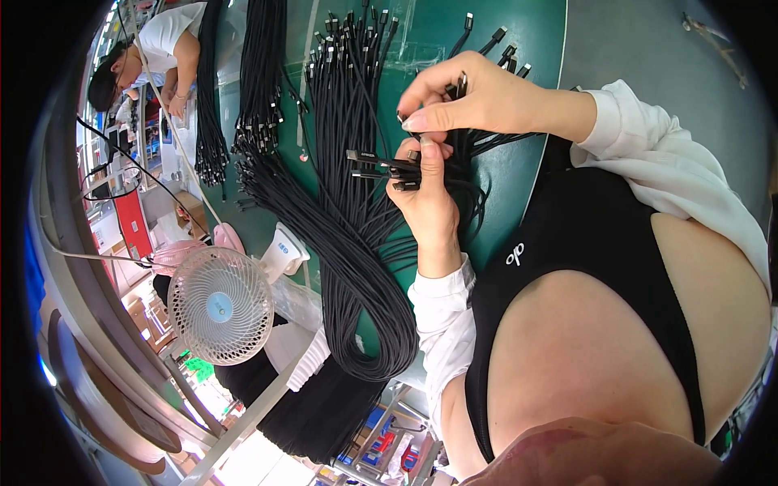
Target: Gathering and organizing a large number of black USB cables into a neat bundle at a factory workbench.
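Note:
My left hand [429,190] is closed round several black cables, with the thumb on top. Their flat black connectors [374,164] stick out to the left of the fingers. Just above it, my right hand [474,97] is bent over with thumb and fingers pinched together on a black cable end [403,117], mostly hidden by the fingertips. Both hands are close together over the green table [519,162]. Beyond the right hand, more cable ends with metal plugs [500,34] fan out on the table.
A thick looped bundle of black cables [369,324] lies left of my hands. Other cable bundles [263,73] stretch along the table's far side. A white fan [220,308] stands at the left edge. At the upper left, a person in a white top [174,36] works.

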`<action>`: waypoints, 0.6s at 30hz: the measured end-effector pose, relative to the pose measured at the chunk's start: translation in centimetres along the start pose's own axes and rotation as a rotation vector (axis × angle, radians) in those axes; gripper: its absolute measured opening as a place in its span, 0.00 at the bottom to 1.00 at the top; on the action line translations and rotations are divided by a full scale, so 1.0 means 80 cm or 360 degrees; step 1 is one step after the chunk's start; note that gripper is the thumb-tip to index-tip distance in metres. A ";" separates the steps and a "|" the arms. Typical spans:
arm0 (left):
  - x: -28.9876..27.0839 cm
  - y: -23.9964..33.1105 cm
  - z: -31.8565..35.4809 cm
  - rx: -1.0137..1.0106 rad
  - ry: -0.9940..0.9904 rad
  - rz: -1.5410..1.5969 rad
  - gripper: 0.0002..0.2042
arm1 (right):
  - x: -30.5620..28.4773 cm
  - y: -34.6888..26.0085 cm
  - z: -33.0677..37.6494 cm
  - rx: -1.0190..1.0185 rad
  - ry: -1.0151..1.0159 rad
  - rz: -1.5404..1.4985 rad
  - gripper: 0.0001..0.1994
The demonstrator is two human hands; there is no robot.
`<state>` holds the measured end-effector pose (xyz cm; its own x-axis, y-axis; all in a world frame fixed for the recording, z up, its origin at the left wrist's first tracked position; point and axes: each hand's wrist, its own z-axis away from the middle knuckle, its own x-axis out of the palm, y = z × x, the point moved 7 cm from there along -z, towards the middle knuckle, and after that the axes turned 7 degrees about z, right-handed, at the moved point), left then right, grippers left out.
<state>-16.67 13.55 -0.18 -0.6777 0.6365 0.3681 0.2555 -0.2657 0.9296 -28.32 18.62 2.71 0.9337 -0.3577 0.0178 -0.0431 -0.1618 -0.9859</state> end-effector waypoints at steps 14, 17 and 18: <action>-0.012 0.008 -0.008 -0.0043 0.0071 -0.0101 0.15 | -0.023 0.026 -0.006 0.0012 0.0198 -0.0460 0.10; -0.005 0.005 -0.003 -0.0153 -0.0046 -0.0130 0.17 | -0.019 0.033 -0.002 0.0153 0.0047 -0.0655 0.10; 0.001 0.002 -0.002 -0.0214 -0.0042 -0.0101 0.22 | -0.014 0.035 -0.004 0.0180 0.0068 -0.0552 0.10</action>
<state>-16.81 13.43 0.03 -0.6706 0.6737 0.3105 0.1166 -0.3178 0.9410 -29.59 18.27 -0.01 0.8701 -0.3380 0.3587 0.3151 -0.1781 -0.9322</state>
